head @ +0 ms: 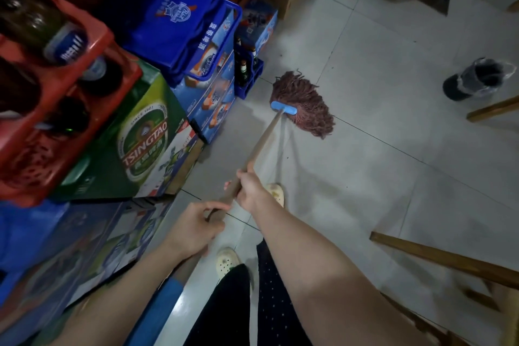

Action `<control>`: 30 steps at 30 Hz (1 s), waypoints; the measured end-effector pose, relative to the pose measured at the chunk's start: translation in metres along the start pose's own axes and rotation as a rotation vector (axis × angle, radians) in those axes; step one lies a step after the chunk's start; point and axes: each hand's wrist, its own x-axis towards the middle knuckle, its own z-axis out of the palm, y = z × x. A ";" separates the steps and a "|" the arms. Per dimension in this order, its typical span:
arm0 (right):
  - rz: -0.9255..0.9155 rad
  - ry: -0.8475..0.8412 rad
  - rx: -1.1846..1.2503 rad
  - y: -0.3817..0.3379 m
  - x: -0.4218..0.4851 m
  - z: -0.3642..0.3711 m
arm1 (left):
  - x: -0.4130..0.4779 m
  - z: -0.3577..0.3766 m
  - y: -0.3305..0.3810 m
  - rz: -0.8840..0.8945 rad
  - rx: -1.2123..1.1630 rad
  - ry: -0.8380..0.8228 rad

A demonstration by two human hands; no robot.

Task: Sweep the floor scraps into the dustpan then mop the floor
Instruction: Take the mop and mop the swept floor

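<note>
Step in hand: mopping. Item: mop head (303,104) on floor (379,177), far centre, just beside beer cartons (213,87). Left hand (193,230) and right hand (250,191) each clamped on handle (264,140). Next, likely: draw stroke nearward.

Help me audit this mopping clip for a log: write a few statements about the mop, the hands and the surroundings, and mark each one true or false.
1. The left hand and the right hand both grip the mop handle. True.
2. The clamp on the mop head is red. False: it is light blue.
3. The mop head rests on the tiled floor. True.
4. The green beer carton stands to the person's right. False: it is stacked with other cartons and crates on the person's left.
5. A dustpan lies next to the mop. False: no dustpan is in view.
</note>
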 end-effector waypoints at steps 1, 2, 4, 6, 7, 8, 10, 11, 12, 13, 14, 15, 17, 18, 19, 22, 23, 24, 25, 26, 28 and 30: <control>-0.003 0.007 -0.006 -0.005 0.005 -0.001 | 0.004 0.001 0.003 -0.001 -0.010 -0.003; -0.005 0.011 -0.012 -0.011 0.010 -0.002 | 0.009 0.003 0.008 -0.002 -0.018 -0.009; -0.003 0.021 -0.019 -0.025 0.018 -0.005 | 0.021 0.006 0.019 0.001 0.002 -0.027; -0.010 0.025 -0.011 -0.043 0.026 -0.007 | 0.036 0.009 0.033 0.010 0.051 -0.043; -0.020 0.020 -0.005 -0.054 0.031 -0.007 | 0.045 0.010 0.042 0.013 0.062 -0.048; -0.031 0.021 -0.005 -0.068 0.038 -0.009 | 0.056 0.011 0.053 0.017 0.065 -0.049; -0.066 0.034 -0.025 -0.103 0.050 -0.013 | 0.084 0.017 0.079 0.029 0.071 -0.045; -0.083 0.039 -0.038 -0.123 0.055 -0.016 | 0.098 0.022 0.093 0.027 0.071 -0.046; -0.098 0.046 -0.056 -0.143 0.062 -0.021 | 0.114 0.027 0.107 0.021 0.065 -0.049; -0.105 0.053 -0.067 -0.162 0.068 -0.025 | 0.130 0.031 0.120 0.020 0.060 -0.054; -0.110 0.056 -0.072 -0.181 0.077 -0.030 | 0.146 0.036 0.133 0.023 0.058 -0.059; -0.113 0.052 -0.071 -0.201 0.084 -0.034 | 0.162 0.039 0.145 0.027 0.054 -0.062; -0.107 0.051 -0.058 -0.239 0.100 -0.040 | 0.194 0.044 0.170 0.027 0.042 -0.055; -0.103 0.059 -0.051 -0.257 0.109 -0.043 | 0.209 0.047 0.182 0.027 0.035 -0.052; -0.104 0.063 -0.043 -0.275 0.116 -0.045 | 0.224 0.049 0.195 0.027 0.028 -0.050; -0.132 0.096 -0.041 -0.322 0.131 -0.050 | 0.262 0.055 0.229 0.018 -0.004 -0.033; -0.139 0.107 -0.047 -0.334 0.133 -0.052 | 0.272 0.058 0.239 0.014 -0.010 -0.029; -0.145 0.117 -0.053 -0.344 0.137 -0.056 | 0.279 0.062 0.248 0.015 -0.018 -0.028; -0.145 0.120 -0.052 -0.351 0.139 -0.060 | 0.283 0.066 0.254 0.015 -0.027 -0.028; -0.146 0.121 -0.053 -0.356 0.142 -0.063 | 0.285 0.070 0.259 0.010 -0.039 -0.030; -0.143 0.111 -0.071 -0.356 0.143 -0.067 | 0.283 0.074 0.259 -0.005 -0.052 -0.032; -0.133 0.112 -0.076 -0.346 0.141 -0.069 | 0.273 0.076 0.251 -0.011 -0.059 -0.030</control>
